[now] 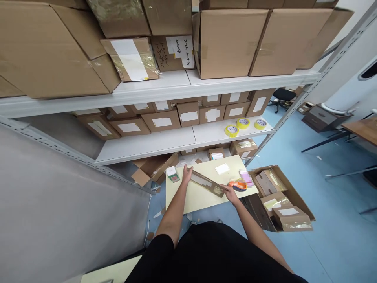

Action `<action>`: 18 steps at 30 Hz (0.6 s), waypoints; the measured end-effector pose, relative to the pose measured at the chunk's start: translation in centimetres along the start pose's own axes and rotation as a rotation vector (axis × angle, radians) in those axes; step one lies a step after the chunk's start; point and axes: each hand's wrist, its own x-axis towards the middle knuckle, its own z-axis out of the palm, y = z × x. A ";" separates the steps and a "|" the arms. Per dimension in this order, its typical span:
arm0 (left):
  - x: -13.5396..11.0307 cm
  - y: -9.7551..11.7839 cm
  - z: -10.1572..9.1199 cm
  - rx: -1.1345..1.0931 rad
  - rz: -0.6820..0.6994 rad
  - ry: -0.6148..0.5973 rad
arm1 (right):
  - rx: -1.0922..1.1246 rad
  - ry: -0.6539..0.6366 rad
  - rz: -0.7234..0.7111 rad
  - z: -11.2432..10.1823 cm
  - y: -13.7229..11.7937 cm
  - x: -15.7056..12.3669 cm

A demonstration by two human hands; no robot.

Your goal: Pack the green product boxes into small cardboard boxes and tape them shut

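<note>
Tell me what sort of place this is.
Probably a stockroom or packing room. Metal shelving is stacked with labelled cardboard boxes, and yellow tape rolls lie on a shelf. Both hands, left hand and right hand, hold a long flat cardboard package on a small table.

Box in your hands [206,183]: brown, pale label strip
Table [200,196]: pale yellow
Tape dispenser [238,184]: orange
Tape rolls [243,123]: yellow
Shelves [165,143]: white
Floor [324,220]: light blue
Your shirt [212,255]: black
</note>
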 end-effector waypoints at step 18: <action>-4.8 -5.7 -3.4 -0.058 0.110 -0.217 | 0.131 0.259 0.241 6.0 -2.5 5.7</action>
